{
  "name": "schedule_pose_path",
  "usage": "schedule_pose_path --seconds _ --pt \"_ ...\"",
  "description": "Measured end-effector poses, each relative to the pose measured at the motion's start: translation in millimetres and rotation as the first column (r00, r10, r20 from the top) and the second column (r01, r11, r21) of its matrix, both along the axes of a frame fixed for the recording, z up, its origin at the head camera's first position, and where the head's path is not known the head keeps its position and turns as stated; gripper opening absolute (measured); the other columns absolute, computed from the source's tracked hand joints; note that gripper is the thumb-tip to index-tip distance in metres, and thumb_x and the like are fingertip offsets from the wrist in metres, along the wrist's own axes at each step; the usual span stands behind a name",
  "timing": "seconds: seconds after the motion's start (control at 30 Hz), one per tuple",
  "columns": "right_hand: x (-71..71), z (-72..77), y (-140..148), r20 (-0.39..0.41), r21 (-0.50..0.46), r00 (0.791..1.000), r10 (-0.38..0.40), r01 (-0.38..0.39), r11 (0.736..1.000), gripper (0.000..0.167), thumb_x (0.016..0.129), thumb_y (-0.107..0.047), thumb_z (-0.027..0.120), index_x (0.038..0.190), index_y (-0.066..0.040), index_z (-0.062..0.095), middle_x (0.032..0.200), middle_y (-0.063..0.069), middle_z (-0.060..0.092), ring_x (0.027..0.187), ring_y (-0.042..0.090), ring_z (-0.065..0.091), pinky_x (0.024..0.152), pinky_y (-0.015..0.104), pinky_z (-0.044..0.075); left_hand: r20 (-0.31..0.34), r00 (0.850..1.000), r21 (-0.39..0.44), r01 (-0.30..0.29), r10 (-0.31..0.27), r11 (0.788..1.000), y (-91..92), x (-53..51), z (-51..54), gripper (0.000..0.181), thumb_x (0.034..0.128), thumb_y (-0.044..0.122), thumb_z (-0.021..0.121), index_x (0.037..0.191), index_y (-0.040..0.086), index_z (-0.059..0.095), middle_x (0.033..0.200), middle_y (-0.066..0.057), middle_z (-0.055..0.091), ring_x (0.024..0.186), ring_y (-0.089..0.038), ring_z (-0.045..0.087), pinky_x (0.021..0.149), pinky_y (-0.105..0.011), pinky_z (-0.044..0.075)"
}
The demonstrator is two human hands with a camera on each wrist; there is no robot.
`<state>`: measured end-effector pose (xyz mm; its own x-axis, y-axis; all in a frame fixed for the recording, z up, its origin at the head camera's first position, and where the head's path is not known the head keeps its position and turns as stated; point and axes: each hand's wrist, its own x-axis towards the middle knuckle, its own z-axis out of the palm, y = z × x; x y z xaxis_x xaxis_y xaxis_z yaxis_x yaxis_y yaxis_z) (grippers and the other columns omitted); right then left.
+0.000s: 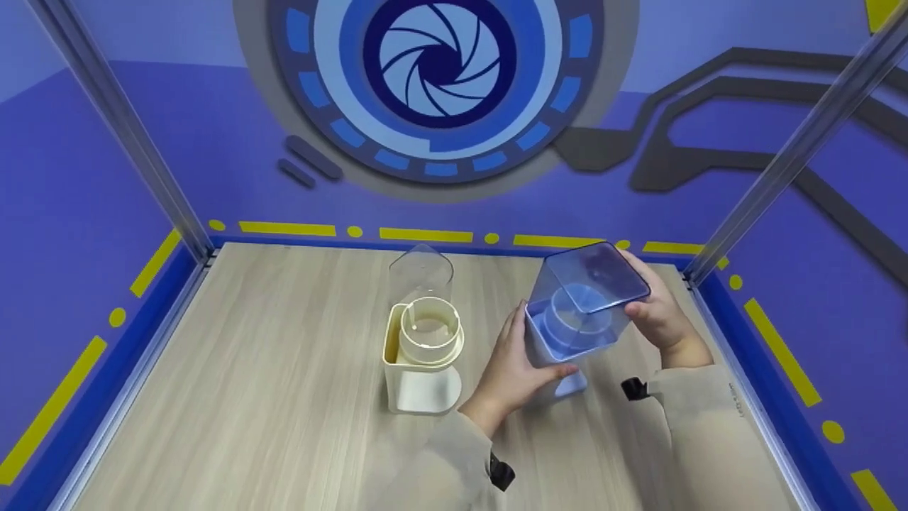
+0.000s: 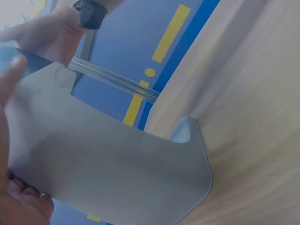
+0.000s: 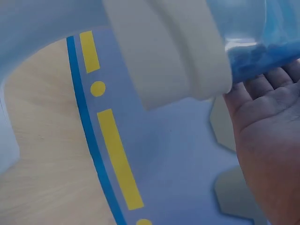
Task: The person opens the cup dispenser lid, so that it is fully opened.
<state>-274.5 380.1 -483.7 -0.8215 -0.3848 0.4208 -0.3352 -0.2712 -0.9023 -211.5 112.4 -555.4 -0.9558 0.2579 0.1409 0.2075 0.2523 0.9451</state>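
A pale blue plastic dispenser-like container point(image 1: 543, 372) with a round cup inside its top is between my hands. My left hand point(image 1: 514, 369) grips its body from the near left side, thumb across the front. Above that body sits a see-through blue cover point(image 1: 599, 280), which my right hand point(image 1: 663, 316) holds by its far right side. Whether the cover is fully seated cannot be told. In the left wrist view the smooth side of the body point(image 2: 112, 154) shows. The right wrist view shows a pale collar point(image 3: 173, 56) below the blue cover, and my right hand's fingers point(image 3: 269, 84) under it.
A cream container point(image 1: 425, 390) of the same shape stands upright to the left, its clear cover point(image 1: 422, 270) raised behind its round cup. A wooden tabletop point(image 1: 248, 376) lies below. Purple printed panels point(image 1: 213, 163) and metal posts point(image 1: 801, 156) enclose the back and sides.
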Motion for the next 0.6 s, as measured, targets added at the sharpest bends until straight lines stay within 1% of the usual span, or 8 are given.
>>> schedule_pose_path --seconds 0.07,0.13,0.27,0.4,0.47,0.5,0.53,0.6 --pt "0.9 -0.5 -0.2 -0.008 -0.004 1.0 -0.018 0.018 1.0 0.09 0.089 -0.041 0.098 0.163 -0.017 0.055 0.154 0.001 0.071 0.138 0.015 0.068 0.12 0.024 0.055 -0.007 1.0 -0.019 0.001 -0.001 1.0 1.1 -1.1 -1.1 0.135 0.0824 0.055 0.1 0.182 0.014 0.018 0.188 -0.014 0.028 0.173 -0.035 0.032 0.141 -0.058 0.033" --pt "2.1 -2.4 -1.5 -0.019 -0.013 0.999 -0.035 0.035 0.999 0.091 0.087 -0.043 0.099 0.163 -0.017 0.055 0.152 0.002 0.072 0.137 0.016 0.069 0.12 0.025 0.056 -0.008 1.0 -0.025 0.008 -0.008 1.0 0.9 -3.0 -2.4 0.133 0.0832 0.055 0.099 0.182 0.016 0.019 0.188 -0.013 0.027 0.173 -0.035 0.033 0.141 -0.058 0.033" --pt "7.0 -5.5 -6.7 -0.04 -0.036 0.997 -0.071 0.069 0.997 0.094 0.087 -0.045 0.098 0.164 -0.014 0.052 0.152 0.003 0.071 0.139 0.017 0.067 0.122 0.026 0.055 0.001 0.999 0.002 0.033 -0.033 0.999 -1.9 -6.5 -4.9 0.131 0.083 0.052 0.1 0.182 0.019 0.021 0.188 -0.012 0.027 0.173 -0.035 0.032 0.141 -0.06 0.032" --pt "18.2 -7.8 -13.4 -0.042 -0.03 0.988 -0.145 0.144 0.989 0.097 0.088 -0.047 0.097 0.166 -0.015 0.049 0.152 0.003 0.07 0.14 0.017 0.065 0.121 0.026 0.055 0.012 0.998 0.038 0.058 -0.059 0.998 -5.0 -8.7 -6.3 0.129 0.081 0.046 0.102 0.181 0.018 0.025 0.187 -0.011 0.032 0.172 -0.035 0.035 0.141 -0.058 0.032" --pt "26.5 -9.9 -18.2 -0.039 -0.016 0.978 -0.205 0.204 0.979 0.098 0.087 -0.048 0.098 0.165 -0.015 0.048 0.151 0.003 0.07 0.139 0.017 0.065 0.119 0.025 0.056 0.012 0.998 0.057 0.069 -0.07 0.996 -6.3 -9.0 -5.8 0.129 0.0785 0.041 0.103 0.18 0.016 0.028 0.185 -0.012 0.035 0.17 -0.035 0.038 0.141 -0.058 0.033" --pt "30.7 -11.3 -20.9 -0.042 -0.01 0.971 -0.235 0.235 0.972 0.1 0.086 -0.048 0.098 0.166 -0.015 0.047 0.15 0.003 0.07 0.138 0.017 0.065 0.119 0.025 0.056 0.014 0.997 0.069 0.075 -0.076 0.995 -6.8 -9.3 -4.9 0.129 0.0767 0.039 0.104 0.18 0.016 0.029 0.183 -0.011 0.039 0.168 -0.034 0.041 0.14 -0.057 0.034" --pt "35.1 -12.9 -23.8 -0.046 -0.003 0.962 -0.27 0.27 0.963 0.101 0.086 -0.048 0.099 0.166 -0.014 0.047 0.149 0.002 0.07 0.137 0.017 0.066 0.118 0.025 0.057 0.015 0.996 0.083 0.081 -0.083 0.993 -7.0 -9.6 -3.9 0.13 0.0745 0.037 0.106 0.179 0.017 0.032 0.18 -0.01 0.043 0.165 -0.032 0.045 0.14 -0.055 0.036" --pt "43.6 -16.0 -30.2 -0.064 0.016 0.94 -0.336 0.338 0.941 0.105 0.085 -0.049 0.099 0.168 -0.013 0.044 0.148 0.0 0.07 0.135 0.016 0.067 0.114 0.023 0.059 0.012 0.996 0.085 0.084 -0.086 0.993 -7.0 -9.8 -1.6 0.131 0.0706 0.039 0.109 0.177 0.019 0.034 0.175 -0.007 0.049 0.16 -0.029 0.051 0.138 -0.053 0.04"
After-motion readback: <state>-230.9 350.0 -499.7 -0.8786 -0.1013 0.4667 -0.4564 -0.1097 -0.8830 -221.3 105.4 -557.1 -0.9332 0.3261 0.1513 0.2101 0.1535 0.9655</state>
